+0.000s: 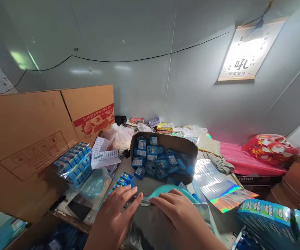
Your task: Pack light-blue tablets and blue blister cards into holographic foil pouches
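Note:
My left hand (pixel 117 213) lies at the front of the table with its fingers stretched and the thumb apart. Its fingertips are beside a row of small blue printed boxes (pixel 125 178). To its right, my right hand (pixel 176 211) has its fingers bent together at the edge of a clear plastic bag (pixel 146 203), which stretches toward my left hand. Part of the bag is hidden under both hands. A turquoise round-edged piece (pixel 162 189) shows just behind my right fingers. Beyond the hands, an open cardboard carton (pixel 170 138) lies with many loose small blue boxes (pixel 152 150) in it.
A large cardboard box (pixel 30 128) stands on the left, with a wrapped pack of blue boxes (pixel 75 163) and printed papers (pixel 104 158) beside it. Shiny holographic sheets (pixel 225 194) lie on the right, near blue display boxes (pixel 269 215). A grey wall (pixel 139 86) closes the back.

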A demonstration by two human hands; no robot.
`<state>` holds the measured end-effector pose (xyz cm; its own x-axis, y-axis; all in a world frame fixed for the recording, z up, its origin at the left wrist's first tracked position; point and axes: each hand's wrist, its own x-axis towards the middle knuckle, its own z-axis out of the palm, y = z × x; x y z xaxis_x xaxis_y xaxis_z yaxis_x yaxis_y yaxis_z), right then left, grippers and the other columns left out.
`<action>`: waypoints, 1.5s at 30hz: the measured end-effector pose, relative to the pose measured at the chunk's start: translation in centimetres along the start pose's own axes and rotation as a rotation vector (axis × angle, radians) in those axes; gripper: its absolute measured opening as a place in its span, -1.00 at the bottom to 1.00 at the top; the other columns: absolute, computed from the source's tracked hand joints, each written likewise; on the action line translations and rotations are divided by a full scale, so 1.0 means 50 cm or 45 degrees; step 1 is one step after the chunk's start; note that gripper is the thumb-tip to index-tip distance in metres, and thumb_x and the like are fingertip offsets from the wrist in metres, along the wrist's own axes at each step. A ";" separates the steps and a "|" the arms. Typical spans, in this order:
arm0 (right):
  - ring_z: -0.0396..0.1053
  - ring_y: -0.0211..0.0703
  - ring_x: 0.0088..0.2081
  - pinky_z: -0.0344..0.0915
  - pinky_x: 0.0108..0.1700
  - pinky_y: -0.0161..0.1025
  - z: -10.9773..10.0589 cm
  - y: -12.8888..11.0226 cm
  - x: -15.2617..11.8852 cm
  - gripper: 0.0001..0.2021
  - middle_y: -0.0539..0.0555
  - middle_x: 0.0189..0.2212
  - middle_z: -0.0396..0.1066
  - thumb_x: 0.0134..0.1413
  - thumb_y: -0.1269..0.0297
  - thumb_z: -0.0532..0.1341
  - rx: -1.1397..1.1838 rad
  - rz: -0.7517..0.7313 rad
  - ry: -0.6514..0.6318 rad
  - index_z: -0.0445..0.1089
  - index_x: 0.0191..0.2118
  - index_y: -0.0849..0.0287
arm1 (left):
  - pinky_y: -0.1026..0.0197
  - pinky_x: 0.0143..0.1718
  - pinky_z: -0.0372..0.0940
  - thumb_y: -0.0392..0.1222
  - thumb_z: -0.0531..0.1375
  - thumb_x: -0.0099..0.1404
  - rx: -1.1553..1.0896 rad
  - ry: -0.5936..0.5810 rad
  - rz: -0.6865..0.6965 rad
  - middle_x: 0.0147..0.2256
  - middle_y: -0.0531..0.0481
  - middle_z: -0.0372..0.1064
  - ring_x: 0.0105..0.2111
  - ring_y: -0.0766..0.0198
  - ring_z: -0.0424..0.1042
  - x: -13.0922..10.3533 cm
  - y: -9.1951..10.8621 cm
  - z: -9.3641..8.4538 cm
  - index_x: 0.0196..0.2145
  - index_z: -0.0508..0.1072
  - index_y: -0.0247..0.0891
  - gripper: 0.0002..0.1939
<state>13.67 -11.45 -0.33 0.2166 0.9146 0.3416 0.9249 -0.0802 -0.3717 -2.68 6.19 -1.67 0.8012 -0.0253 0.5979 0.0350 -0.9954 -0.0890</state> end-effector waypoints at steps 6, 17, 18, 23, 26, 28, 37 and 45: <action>0.40 -0.15 -0.38 0.19 -0.24 -0.16 0.011 -0.034 0.027 -0.73 -0.03 -0.37 0.55 0.29 0.44 0.04 0.107 0.123 -0.007 0.48 -0.18 0.05 | 0.03 0.34 0.18 -0.38 0.07 0.39 0.006 0.219 -0.041 0.07 -0.02 0.55 0.28 0.17 0.31 -0.080 -0.031 0.048 0.13 0.45 -0.03 -0.55; 0.54 -0.09 -0.19 0.39 -0.14 -0.17 0.046 -0.025 0.075 -0.70 0.03 -0.19 0.62 0.34 0.33 0.08 0.135 0.347 0.075 0.52 0.02 -0.01 | 0.00 0.50 -0.39 -0.31 0.22 0.28 -0.209 0.243 -0.121 -0.17 0.31 0.65 -0.04 0.27 0.59 -0.159 -0.104 0.087 -0.19 0.56 0.10 -0.74; 0.54 -0.07 -0.16 0.40 -0.12 -0.15 0.051 -0.007 0.071 -0.70 0.06 -0.15 0.62 0.35 0.30 0.07 0.086 0.409 0.112 0.52 0.01 0.01 | -0.01 0.48 -0.18 -0.34 0.26 0.24 -0.391 0.280 -0.265 -0.22 0.27 0.65 -0.06 0.27 0.60 -0.163 -0.111 0.090 -0.26 0.55 0.04 -0.77; 0.56 0.10 -0.09 0.45 -0.10 -0.03 0.086 0.108 0.014 -0.62 0.15 -0.06 0.60 0.35 0.23 -0.01 -0.192 0.800 0.037 0.48 0.08 0.08 | 0.11 -0.05 0.51 -0.08 0.32 0.21 -1.134 0.459 -1.280 -0.07 -0.06 0.59 0.06 0.06 0.53 -0.181 -0.150 0.093 -0.47 0.46 -0.16 -0.82; 0.58 0.14 -0.20 0.43 -0.26 -0.05 0.117 0.150 -0.020 -0.51 0.18 -0.15 0.62 0.36 0.27 -0.10 -0.293 0.949 -0.114 0.22 0.32 0.06 | 0.14 -0.09 0.50 0.05 0.38 0.12 -1.314 0.436 -1.537 -0.12 -0.10 0.61 -0.03 0.05 0.56 -0.197 -0.183 0.099 -0.54 0.44 -0.20 -0.69; 0.59 0.13 -0.20 0.41 -0.28 -0.07 0.149 0.164 -0.029 -0.46 0.19 -0.15 0.62 0.36 0.32 -0.12 -0.302 0.973 -0.177 0.05 0.40 0.03 | 0.17 -0.14 0.48 0.07 0.40 0.07 -1.428 0.408 -1.594 -0.25 -0.08 0.63 -0.16 0.11 0.59 -0.203 -0.203 0.107 -0.53 0.46 -0.21 -0.68; 0.26 0.29 0.25 0.04 0.29 0.35 0.329 0.143 0.017 -0.46 0.42 0.29 0.23 0.27 0.54 -0.04 -0.436 1.007 -0.157 0.17 0.34 0.26 | 0.17 -0.13 0.46 0.00 0.50 -0.11 -1.736 0.138 -1.741 -0.38 -0.02 0.60 -0.28 0.18 0.57 -0.192 -0.238 0.157 -0.46 0.46 -0.24 -0.62; 0.45 -0.04 -0.10 0.35 0.01 -0.04 0.394 -0.032 0.172 -0.31 0.15 -0.06 0.47 0.16 -0.20 0.22 1.408 0.851 0.019 0.18 0.28 0.09 | 0.23 -0.21 0.42 0.01 0.46 -0.03 -1.750 -0.080 -1.623 -0.39 0.01 0.59 -0.33 0.24 0.54 -0.203 -0.257 0.196 -0.40 0.46 -0.23 -0.64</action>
<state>7.91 4.37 -13.79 0.5443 0.8194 -0.1798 -0.1102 -0.1427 -0.9836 -5.39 20.16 -14.42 0.7033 0.6661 -0.2484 0.1347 0.2182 0.9665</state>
